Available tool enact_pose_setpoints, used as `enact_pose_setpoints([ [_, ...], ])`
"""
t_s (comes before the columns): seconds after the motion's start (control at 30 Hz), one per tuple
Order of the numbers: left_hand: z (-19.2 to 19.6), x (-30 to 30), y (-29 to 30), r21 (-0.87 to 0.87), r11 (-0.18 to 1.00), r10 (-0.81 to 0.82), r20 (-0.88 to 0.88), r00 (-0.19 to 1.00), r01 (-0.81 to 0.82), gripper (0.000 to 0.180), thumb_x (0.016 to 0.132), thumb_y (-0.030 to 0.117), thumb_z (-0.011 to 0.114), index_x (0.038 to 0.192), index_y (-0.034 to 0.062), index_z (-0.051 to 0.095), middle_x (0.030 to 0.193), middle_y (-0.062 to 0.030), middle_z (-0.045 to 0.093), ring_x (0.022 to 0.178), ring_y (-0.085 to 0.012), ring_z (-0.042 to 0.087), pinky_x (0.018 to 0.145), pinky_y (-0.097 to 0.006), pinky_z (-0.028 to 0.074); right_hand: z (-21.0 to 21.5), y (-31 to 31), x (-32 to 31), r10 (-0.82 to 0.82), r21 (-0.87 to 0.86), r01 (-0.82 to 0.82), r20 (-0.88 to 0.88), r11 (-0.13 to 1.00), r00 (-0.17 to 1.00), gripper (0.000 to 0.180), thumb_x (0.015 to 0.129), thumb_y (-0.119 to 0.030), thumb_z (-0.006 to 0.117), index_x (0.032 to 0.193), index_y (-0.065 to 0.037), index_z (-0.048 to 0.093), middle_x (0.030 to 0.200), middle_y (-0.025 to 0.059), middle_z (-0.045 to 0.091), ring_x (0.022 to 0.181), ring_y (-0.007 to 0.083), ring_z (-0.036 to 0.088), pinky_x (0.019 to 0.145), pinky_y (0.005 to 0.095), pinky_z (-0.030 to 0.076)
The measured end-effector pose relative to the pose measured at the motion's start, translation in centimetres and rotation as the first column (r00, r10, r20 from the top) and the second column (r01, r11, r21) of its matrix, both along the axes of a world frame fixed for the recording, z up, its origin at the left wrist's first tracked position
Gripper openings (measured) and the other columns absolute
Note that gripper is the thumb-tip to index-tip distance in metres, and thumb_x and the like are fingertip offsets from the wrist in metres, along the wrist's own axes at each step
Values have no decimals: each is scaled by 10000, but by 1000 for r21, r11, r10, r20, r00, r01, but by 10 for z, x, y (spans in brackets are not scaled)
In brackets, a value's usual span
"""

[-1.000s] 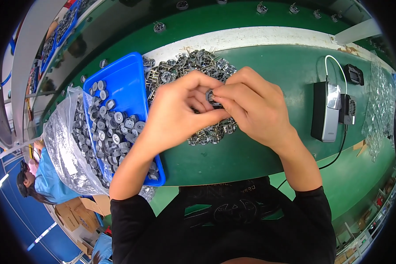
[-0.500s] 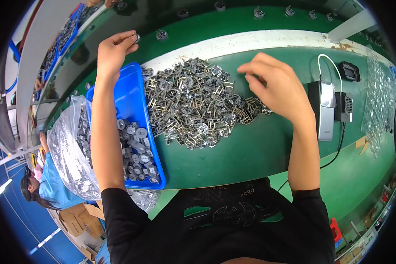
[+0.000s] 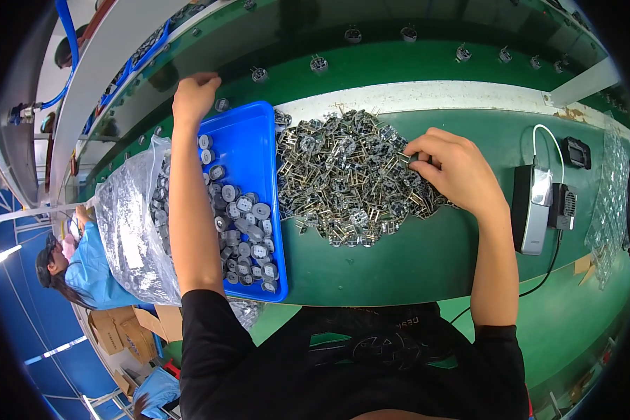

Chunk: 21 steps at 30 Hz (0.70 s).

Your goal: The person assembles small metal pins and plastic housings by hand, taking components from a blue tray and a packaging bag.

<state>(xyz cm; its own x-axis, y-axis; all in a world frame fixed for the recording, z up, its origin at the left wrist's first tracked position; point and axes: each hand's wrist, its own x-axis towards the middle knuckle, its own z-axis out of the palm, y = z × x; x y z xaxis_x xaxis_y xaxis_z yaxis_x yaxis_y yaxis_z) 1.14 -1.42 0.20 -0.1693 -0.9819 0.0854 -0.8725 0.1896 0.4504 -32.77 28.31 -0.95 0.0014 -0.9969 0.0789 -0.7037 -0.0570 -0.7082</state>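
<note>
Since half a second earlier, little had shifted: left hand (image 3: 194, 96) remained extended far-left past the blue tray (image 3: 252, 150), fingers curled together, apparently on a small part, though the view was too poor to confirm. Right hand (image 3: 455, 170) rested on the right edge of the pile of metal parts (image 3: 346, 178), fingertips pinched on one piece. Tray held round grey caps (image 3: 248, 238). Clear bag of parts (image 3: 129, 224) lay left; black device (image 3: 532, 206) right; green conveyor belt (image 3: 399, 59) beyond.
</note>
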Motion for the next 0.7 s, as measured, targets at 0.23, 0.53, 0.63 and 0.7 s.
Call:
enact_pose_setpoints([
  [0.23,-9,3,13,161,986,0,229,974,-38,407,733,220,796,1113,86,734,998,-185,728,946,-306,705,895,-378,525,8,-1,2,-46,61,39,107,997,993,113,785,-20,683,889,15,657,808,125,643,738,270,659,653,364,515],
  [0.53,26,-66,109,-24,976,-217,-221,951,218,341,744,87,711,1072,-5,687,887,-132,713,748,-169,676,713,-305,538,1,-1,2,-142,-61,156,191,986,971,170,841,4,626,991,-40,695,835,96,564,687,221,582,664,323,489],
  [0.63,46,-92,157,70,904,-357,-414,837,421,303,777,32,707,1077,3,680,790,-45,662,653,-59,574,599,-224,476,1,4,6,-173,-14,193,383,981,907,178,850,19,632,1006,-40,696,852,45,544,706,132,592,658,280,484],
  [0.7,50,-100,185,123,873,-390,-407,826,472,322,763,32,739,1081,17,692,732,-2,605,625,-38,534,575,-204,454,2,2,13,-111,-1,158,712,987,694,159,848,40,649,991,-17,694,866,20,550,724,84,604,648,237,485],
])
